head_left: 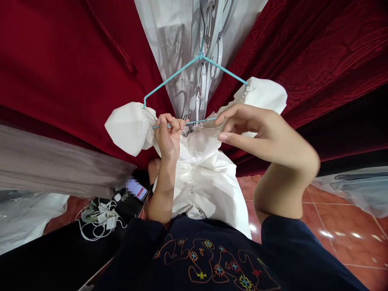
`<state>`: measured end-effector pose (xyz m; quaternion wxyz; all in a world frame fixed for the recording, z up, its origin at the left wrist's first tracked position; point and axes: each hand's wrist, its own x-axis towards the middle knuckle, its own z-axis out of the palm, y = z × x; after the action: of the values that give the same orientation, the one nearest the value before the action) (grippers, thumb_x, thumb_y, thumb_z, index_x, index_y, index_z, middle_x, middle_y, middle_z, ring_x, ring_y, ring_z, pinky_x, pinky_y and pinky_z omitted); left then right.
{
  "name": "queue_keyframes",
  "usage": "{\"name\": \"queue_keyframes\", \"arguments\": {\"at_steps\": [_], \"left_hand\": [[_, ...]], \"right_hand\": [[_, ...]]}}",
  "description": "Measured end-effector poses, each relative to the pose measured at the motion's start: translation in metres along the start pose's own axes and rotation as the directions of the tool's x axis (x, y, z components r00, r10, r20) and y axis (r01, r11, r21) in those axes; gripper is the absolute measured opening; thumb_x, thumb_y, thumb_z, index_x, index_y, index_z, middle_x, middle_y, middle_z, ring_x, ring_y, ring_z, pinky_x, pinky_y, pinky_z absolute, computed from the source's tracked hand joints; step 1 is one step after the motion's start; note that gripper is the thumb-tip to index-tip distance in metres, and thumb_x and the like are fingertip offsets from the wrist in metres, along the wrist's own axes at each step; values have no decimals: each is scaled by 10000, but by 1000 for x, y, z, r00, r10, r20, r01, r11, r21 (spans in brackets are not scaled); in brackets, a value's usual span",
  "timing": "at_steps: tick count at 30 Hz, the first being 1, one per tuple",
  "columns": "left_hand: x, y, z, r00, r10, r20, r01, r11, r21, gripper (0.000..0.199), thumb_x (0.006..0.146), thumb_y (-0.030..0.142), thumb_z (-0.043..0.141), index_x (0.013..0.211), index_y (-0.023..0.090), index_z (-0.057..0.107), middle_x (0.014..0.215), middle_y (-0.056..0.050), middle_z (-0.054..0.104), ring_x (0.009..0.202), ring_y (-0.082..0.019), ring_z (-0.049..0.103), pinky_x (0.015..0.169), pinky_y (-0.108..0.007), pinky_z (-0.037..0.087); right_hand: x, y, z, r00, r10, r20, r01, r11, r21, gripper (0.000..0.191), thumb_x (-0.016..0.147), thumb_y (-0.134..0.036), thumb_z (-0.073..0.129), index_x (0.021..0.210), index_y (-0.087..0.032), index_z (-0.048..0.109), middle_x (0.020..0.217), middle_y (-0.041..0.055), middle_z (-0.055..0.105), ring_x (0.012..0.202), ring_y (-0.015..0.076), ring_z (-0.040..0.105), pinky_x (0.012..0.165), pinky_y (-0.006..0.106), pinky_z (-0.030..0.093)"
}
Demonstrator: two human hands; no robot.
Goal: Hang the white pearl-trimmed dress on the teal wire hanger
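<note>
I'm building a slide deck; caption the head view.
Left hand on the lower bar of a turquoise hanger bearing a white dress, right hand near its neckline.

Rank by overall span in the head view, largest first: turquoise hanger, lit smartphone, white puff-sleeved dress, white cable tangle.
1. White puff-sleeved dress
2. Turquoise hanger, by outline; its wire is thin
3. White cable tangle
4. Lit smartphone, one end pixelated

dress [209, 178]: white | hanger [200, 56]: turquoise | curtain [321, 52]: red, swirl-patterned | shirt [230, 250]: navy, multicolour-patterned
</note>
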<state>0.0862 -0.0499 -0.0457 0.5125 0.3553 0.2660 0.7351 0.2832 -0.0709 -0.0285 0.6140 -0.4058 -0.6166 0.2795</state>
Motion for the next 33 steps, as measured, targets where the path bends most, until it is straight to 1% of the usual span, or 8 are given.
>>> {"name": "queue_keyframes", "arguments": {"at_steps": [4, 9, 13, 17, 21, 23, 27, 33], "left_hand": [[-2, -1, 0, 1000, -4, 17, 4, 1000, -30, 353, 987, 563, 610, 868, 240, 532, 624, 55, 431, 711, -143, 622, 1000, -377, 563], [-25, 10, -9, 999, -35, -33, 39, 988, 151, 470, 955, 672, 595, 1184, 265, 651, 1225, -75, 721, 1149, -222, 721, 1060, -388, 536], [-46, 32, -9, 998, -56, -21, 59, 882, 468, 379, 993, 520, 631, 1170, 198, 724, 1006, -90, 783, 1013, -216, 755, 972, -355, 571], [-49, 44, -4, 973, 221, -68, -128, 760, 637, 175, 959, 350, 704, 938, 198, 788, 698, -3, 709, 664, -123, 666, 730, -242, 540], [-37, 55, 2, 841, 539, -50, -367, 636, 679, 188, 968, 270, 654, 835, 226, 779, 623, 23, 628, 585, -134, 585, 663, -279, 522], [-26, 61, 1, 790, 612, 32, -424, 508, 750, 100, 943, 234, 688, 955, 234, 787, 882, -17, 721, 851, -187, 679, 885, -359, 565], [4, 70, -15, 772, 577, 267, -455, 207, 866, 547, 786, 100, 803, 1303, 245, 698, 1364, -60, 646, 1362, -281, 536, 1246, -471, 364], [34, 85, -42, 798, 563, 212, -444, 312, 840, 450, 823, -60, 486, 1035, 180, 803, 1001, -14, 780, 993, -210, 725, 964, -408, 553]], "right_hand": [[10, 10, 24, 996, -50, 79, 56, 995, -78, 268, 989, -484, 589, 1044, -229, 648, 894, 59, 691, 934, 197, 652, 821, 362, 482], [13, 20, 50, 961, -228, 159, 265, 925, -273, 182, 1003, -395, 575, 1020, -229, 648, 968, 45, 728, 864, 178, 620, 827, 375, 417], [3, 21, 57, 939, -306, 155, 342, 865, -366, 163, 1022, -329, 536, 962, -224, 645, 939, 32, 736, 836, 171, 607, 809, 372, 363], [2, 22, 56, 943, -304, 135, 333, 879, -342, 158, 1019, -334, 539, 976, -229, 648, 952, 34, 744, 855, 178, 621, 814, 369, 365], [5, 24, 54, 941, -308, 140, 338, 872, -355, 149, 1016, -331, 543, 1018, -230, 653, 991, 36, 755, 881, 187, 636, 820, 363, 373], [6, 23, 54, 944, -300, 134, 329, 877, -350, 138, 1015, -318, 544, 1024, -229, 650, 1001, 34, 754, 884, 186, 634, 830, 362, 370], [4, 20, 57, 951, -284, 124, 310, 882, -356, 122, 1019, -270, 533, 1006, -219, 643, 981, 24, 741, 873, 180, 616, 830, 356, 355], [4, 21, 55, 942, -301, 152, 337, 861, -382, 95, 998, -211, 555, 924, -206, 614, 887, 21, 685, 831, 177, 585, 797, 347, 340]]}}
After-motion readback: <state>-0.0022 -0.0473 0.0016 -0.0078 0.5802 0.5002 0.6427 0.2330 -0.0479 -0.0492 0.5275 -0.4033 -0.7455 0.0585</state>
